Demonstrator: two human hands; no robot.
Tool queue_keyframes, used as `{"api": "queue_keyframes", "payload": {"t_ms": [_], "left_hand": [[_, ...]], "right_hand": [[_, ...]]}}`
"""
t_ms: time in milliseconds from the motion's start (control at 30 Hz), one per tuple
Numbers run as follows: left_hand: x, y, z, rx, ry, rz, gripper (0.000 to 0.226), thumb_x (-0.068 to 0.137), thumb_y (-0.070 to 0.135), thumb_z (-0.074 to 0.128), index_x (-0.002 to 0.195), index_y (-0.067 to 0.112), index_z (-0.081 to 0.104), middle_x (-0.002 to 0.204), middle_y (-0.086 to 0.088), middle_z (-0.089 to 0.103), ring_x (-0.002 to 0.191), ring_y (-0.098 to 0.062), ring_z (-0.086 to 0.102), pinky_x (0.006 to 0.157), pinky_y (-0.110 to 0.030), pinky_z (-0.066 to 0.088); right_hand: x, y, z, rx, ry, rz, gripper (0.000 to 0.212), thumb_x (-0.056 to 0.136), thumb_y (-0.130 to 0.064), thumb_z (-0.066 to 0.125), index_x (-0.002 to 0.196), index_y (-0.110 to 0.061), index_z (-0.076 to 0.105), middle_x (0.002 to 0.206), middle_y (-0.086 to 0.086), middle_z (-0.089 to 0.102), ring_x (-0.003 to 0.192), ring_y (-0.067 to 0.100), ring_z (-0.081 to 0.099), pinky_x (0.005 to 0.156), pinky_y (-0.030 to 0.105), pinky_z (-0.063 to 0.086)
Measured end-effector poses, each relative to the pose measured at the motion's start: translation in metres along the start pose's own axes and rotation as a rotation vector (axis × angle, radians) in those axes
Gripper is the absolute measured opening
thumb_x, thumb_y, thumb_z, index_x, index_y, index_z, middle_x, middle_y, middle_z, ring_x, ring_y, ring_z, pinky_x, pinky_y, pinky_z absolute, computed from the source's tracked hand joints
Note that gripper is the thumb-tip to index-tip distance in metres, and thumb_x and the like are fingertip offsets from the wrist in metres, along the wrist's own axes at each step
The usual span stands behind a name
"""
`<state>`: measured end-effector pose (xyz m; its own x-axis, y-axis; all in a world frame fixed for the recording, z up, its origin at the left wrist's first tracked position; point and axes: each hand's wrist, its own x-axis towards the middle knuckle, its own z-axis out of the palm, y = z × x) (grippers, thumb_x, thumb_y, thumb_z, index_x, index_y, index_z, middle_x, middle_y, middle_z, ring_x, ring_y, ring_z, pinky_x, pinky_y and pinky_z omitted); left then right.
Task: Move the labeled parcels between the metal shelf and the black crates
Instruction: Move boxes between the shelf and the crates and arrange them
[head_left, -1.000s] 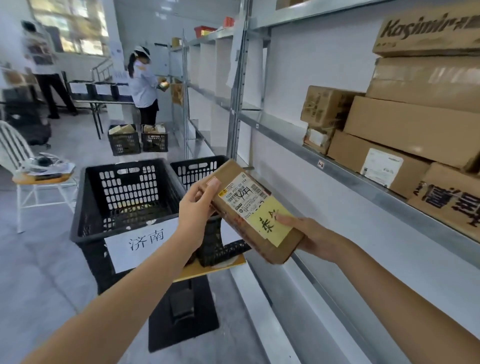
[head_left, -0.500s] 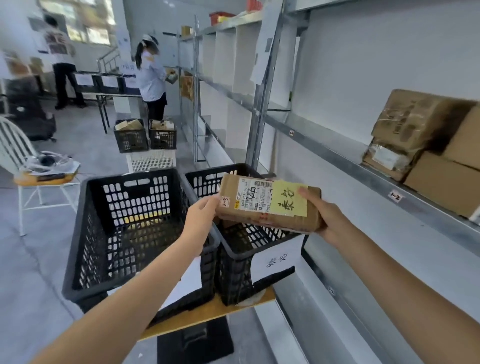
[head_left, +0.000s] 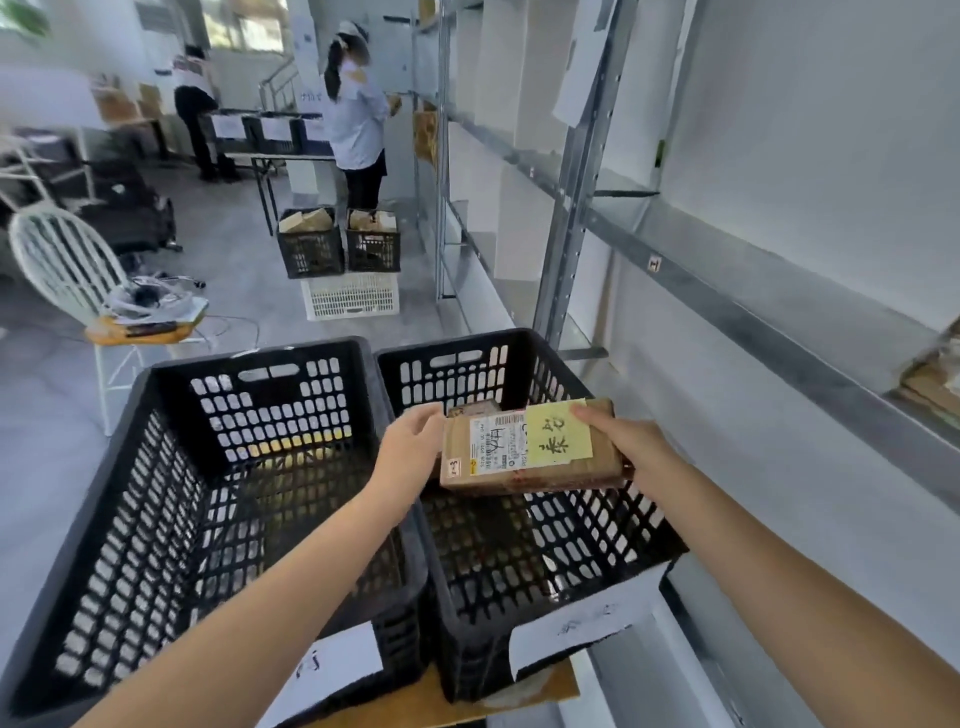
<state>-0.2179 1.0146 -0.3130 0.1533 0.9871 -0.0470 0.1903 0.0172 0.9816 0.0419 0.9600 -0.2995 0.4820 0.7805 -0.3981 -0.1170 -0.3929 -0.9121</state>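
I hold a brown cardboard parcel (head_left: 524, 454) with a white shipping label and a yellow handwritten note, flat, over the right black crate (head_left: 618, 540). My left hand (head_left: 410, 441) grips its left end, and my right hand (head_left: 618, 441) grips its right end. Part of another parcel (head_left: 475, 408) shows just behind it inside that crate. The left black crate (head_left: 104, 519) stands beside it and looks empty. Each crate carries a white paper label on its near side. The metal shelf (head_left: 753, 306) runs along the wall at right.
Both crates sit on a wooden board (head_left: 535, 693). Cardboard boxes (head_left: 935, 379) peek in at the shelf's far right. A white chair (head_left: 78, 280) with items stands left. Two filled black crates (head_left: 337, 244) on a white crate and two people stand farther down the aisle.
The parcel has come down from in front of the shelf to a level position low over the right crate. My view has turned left and downward, away from the stacked boxes.
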Motion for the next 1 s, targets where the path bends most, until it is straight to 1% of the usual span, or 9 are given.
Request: {"api": "queue_keyframes", "payload": {"t_ms": [67,133,200,267,567,700,767,933,1000], "left_hand": [[0.019,-0.002,0.013,0.026,0.025,-0.028,0.040,0.103,0.028,0.047,0.140,0.015,0.051,0.131,0.006,0.057,0.116,-0.006,0.052,0.094,-0.020,0.040],[0.035,-0.006,0.028,0.025,0.052,-0.070,0.045,0.103,0.026,0.045,0.147,0.015,0.042,0.141,0.000,0.054,0.125,-0.018,0.053,0.107,-0.036,0.042],[0.046,-0.012,0.042,0.016,0.066,-0.087,0.045,0.103,0.021,0.043,0.148,0.015,0.039,0.142,0.003,0.052,0.126,-0.015,0.050,0.109,-0.036,0.039],[0.055,-0.019,0.057,0.019,0.089,-0.096,0.045,0.103,0.017,0.043,0.147,0.014,0.040,0.140,0.010,0.049,0.124,-0.004,0.043,0.102,-0.024,0.034],[0.097,-0.057,0.087,0.115,0.218,-0.212,0.042,0.102,0.021,0.045,0.144,0.015,0.044,0.136,0.001,0.054,0.103,-0.004,0.054,0.075,-0.008,0.037],[0.107,-0.081,0.073,0.277,0.217,-0.405,0.039,0.101,0.017,0.044,0.137,0.003,0.044,0.093,0.002,0.057,0.069,-0.010,0.049,0.054,-0.021,0.038],[0.111,-0.088,0.066,0.335,0.244,-0.451,0.031,0.101,0.020,0.047,0.126,0.000,0.047,0.078,0.004,0.050,0.063,-0.008,0.045,0.049,-0.022,0.034],[0.117,-0.087,0.061,0.392,0.232,-0.460,0.044,0.099,0.023,0.050,0.131,-0.005,0.039,0.118,-0.014,0.051,0.088,-0.019,0.047,0.067,-0.029,0.038],[0.118,-0.087,0.060,0.396,0.241,-0.468,0.046,0.099,0.024,0.051,0.132,-0.007,0.039,0.114,-0.015,0.050,0.082,-0.016,0.047,0.062,-0.028,0.038]], "right_hand": [[0.027,0.005,0.006,-0.018,-0.024,0.017,0.047,0.067,-0.043,0.090,0.096,-0.011,0.071,0.083,0.004,0.078,0.066,0.016,0.074,0.047,0.022,0.052],[0.053,0.012,0.014,-0.035,-0.064,0.048,0.045,0.069,-0.040,0.089,0.096,-0.009,0.072,0.085,0.007,0.079,0.066,0.018,0.075,0.048,0.023,0.053],[0.074,0.018,0.022,-0.044,-0.117,0.085,0.039,0.072,-0.037,0.088,0.093,-0.009,0.072,0.075,0.004,0.078,0.057,0.015,0.073,0.040,0.020,0.050],[0.094,0.025,0.031,-0.057,-0.164,0.121,0.037,0.073,-0.036,0.088,0.093,-0.008,0.072,0.070,0.002,0.077,0.055,0.013,0.073,0.039,0.020,0.049],[0.161,0.070,0.051,-0.035,-0.298,0.277,0.047,0.069,-0.038,0.090,0.099,-0.007,0.074,0.085,0.008,0.079,0.074,0.021,0.077,0.054,0.028,0.059],[0.174,0.097,0.052,0.013,-0.310,0.337,0.053,0.065,-0.040,0.090,0.104,-0.007,0.075,0.094,0.010,0.079,0.088,0.025,0.077,0.086,0.041,0.060],[0.176,0.105,0.051,0.023,-0.309,0.353,0.051,0.067,-0.039,0.089,0.105,-0.007,0.075,0.096,0.010,0.079,0.090,0.026,0.076,0.088,0.042,0.059],[0.176,0.107,0.049,0.060,-0.247,0.348,0.046,0.071,-0.037,0.088,0.103,-0.007,0.074,0.094,0.010,0.079,0.091,0.027,0.075,0.079,0.040,0.060],[0.172,0.108,0.051,0.062,-0.228,0.344,0.043,0.071,-0.037,0.088,0.099,-0.008,0.073,0.086,0.007,0.079,0.085,0.023,0.075,0.067,0.033,0.058]]}}
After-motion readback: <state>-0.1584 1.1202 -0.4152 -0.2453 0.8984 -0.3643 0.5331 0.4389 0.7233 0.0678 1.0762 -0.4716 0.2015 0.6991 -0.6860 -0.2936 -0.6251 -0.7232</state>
